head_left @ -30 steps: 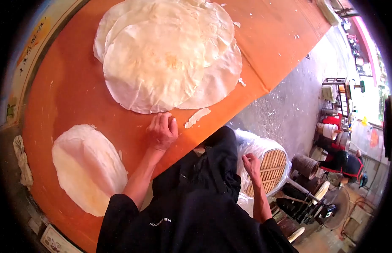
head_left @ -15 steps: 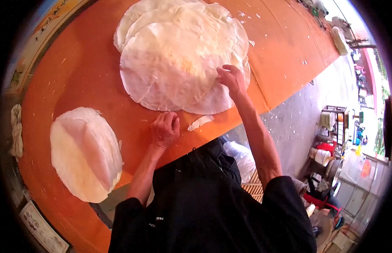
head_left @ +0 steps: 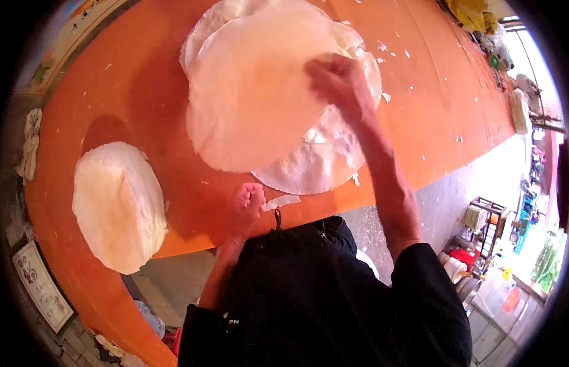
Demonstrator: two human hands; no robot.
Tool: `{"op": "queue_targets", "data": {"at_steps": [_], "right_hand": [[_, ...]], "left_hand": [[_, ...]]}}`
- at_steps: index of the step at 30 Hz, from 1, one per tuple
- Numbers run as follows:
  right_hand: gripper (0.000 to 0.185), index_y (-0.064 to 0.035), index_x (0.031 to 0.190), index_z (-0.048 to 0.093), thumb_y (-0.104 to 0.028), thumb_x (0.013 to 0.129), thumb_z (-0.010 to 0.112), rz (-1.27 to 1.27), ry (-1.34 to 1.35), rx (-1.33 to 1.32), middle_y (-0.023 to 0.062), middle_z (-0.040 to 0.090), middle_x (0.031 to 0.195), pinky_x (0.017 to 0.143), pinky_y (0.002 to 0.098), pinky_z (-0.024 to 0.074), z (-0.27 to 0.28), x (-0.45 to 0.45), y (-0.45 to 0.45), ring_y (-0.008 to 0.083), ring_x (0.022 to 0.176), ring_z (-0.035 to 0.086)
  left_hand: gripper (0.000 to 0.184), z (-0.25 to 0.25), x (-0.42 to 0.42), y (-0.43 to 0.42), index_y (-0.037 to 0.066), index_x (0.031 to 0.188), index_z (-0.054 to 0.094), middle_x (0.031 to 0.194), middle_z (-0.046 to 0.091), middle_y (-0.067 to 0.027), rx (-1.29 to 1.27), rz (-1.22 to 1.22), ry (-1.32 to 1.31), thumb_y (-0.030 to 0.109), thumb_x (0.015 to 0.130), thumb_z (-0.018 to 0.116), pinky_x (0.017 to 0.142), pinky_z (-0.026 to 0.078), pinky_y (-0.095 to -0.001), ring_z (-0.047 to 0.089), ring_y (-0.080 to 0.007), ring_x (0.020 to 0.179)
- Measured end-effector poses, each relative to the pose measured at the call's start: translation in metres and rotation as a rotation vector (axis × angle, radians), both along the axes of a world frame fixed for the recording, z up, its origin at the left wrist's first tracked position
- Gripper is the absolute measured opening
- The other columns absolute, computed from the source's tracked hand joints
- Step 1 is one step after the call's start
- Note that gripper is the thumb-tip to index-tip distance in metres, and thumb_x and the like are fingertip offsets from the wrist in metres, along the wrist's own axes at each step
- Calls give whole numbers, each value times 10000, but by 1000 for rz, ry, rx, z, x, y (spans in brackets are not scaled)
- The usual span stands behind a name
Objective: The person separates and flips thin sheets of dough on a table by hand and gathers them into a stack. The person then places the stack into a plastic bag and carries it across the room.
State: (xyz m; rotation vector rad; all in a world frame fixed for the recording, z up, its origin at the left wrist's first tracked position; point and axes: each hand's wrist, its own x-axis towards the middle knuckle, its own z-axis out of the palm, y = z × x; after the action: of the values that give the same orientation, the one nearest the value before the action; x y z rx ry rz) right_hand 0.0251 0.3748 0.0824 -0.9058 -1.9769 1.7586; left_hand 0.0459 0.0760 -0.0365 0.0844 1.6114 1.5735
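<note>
Thin, round pale sheets [head_left: 309, 168] lie in a wide overlapping pile on the orange table. The top sheet [head_left: 254, 92] is partly raised, and its right edge is at the fingers of my right hand [head_left: 341, 82], which is blurred but looks closed on it. My left hand [head_left: 249, 199] is curled into a loose fist below the pile, near the table's front edge, with nothing visible in it. Beside it lies a narrow pale scrap [head_left: 282, 202]. A separate oval stack of folded pale sheets [head_left: 119, 208] sits at the left.
Small pale flakes [head_left: 386, 98] are scattered on the orange table [head_left: 431, 122] right of the pile. A crumpled cloth [head_left: 30, 144] is beyond the left edge. A framed picture [head_left: 43, 286] is at the lower left. A metal rack [head_left: 485, 223] stands on the floor at the right.
My right hand has come up from beside my body to the pile and closed on the top sheet, which has shifted and lifted. My left hand stays curled near the table edge.
</note>
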Motion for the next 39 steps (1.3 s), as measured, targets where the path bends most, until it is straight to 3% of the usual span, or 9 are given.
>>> {"op": "queue_targets", "data": {"at_steps": [5,8,13,20,25,28,30,33,39], "right_hand": [[326,-8,795,660,-323,711,674,13,-308,463,145,670,744,637,384,482,-124,4,93,277,665,622],[368,4,960,628,-294,758,704,-214,-381,445,65,630,803,605,307,473,-139,-1,93,144,697,592],[292,-21,750,623,-299,738,712,0,-162,-258,18,546,614,435,287,360,-102,3,78,118,470,462],[268,-4,928,668,-238,800,645,220,111,-148,20,627,759,541,242,424,3,-9,28,100,635,565],[268,2,960,660,-186,773,697,72,-69,-239,65,651,824,621,256,474,-35,63,85,152,717,612],[396,1,1039,642,-255,748,723,59,-351,-38,101,644,833,609,306,464,-66,87,96,191,712,593],[603,21,1161,550,-309,706,770,-96,-505,911,191,628,978,721,397,498,-71,86,66,316,869,611],[673,-29,1196,534,-277,641,824,281,-251,840,183,580,1130,910,389,448,-49,75,-10,339,1078,545],[414,-51,1060,641,-132,676,776,603,-69,648,143,638,1017,817,367,489,-60,71,-45,303,953,608]], "left_hand": [[156,-3,0,11,58,976,542,708,553,10,-25,148,-92,207,929,548,474,370,-184,497,-44,580],[153,-1,-2,15,64,964,555,708,559,12,-94,185,-105,212,929,548,460,367,-188,503,-52,565],[241,-9,-3,18,34,1012,549,737,592,-25,-31,191,-172,259,951,490,483,404,-205,536,-88,566],[440,-18,-17,49,28,1132,502,916,623,-134,275,245,-604,411,962,369,642,497,-321,617,-233,750],[476,10,-31,70,79,1268,445,1286,498,-113,762,517,-719,396,920,374,884,459,-445,496,-289,1144],[516,-8,-30,72,119,1330,425,1365,452,-69,803,562,-742,439,927,387,961,397,-482,422,-281,1248],[586,-3,-35,77,96,1353,399,1324,492,-91,736,468,-816,504,934,352,986,386,-481,462,-281,1209],[576,5,-32,85,100,1365,370,1329,480,-80,624,415,-664,493,945,361,959,418,-453,476,-266,1194],[549,-2,-41,91,81,1354,358,1307,483,-102,609,281,-503,454,952,391,909,480,-395,504,-245,1163]]}}
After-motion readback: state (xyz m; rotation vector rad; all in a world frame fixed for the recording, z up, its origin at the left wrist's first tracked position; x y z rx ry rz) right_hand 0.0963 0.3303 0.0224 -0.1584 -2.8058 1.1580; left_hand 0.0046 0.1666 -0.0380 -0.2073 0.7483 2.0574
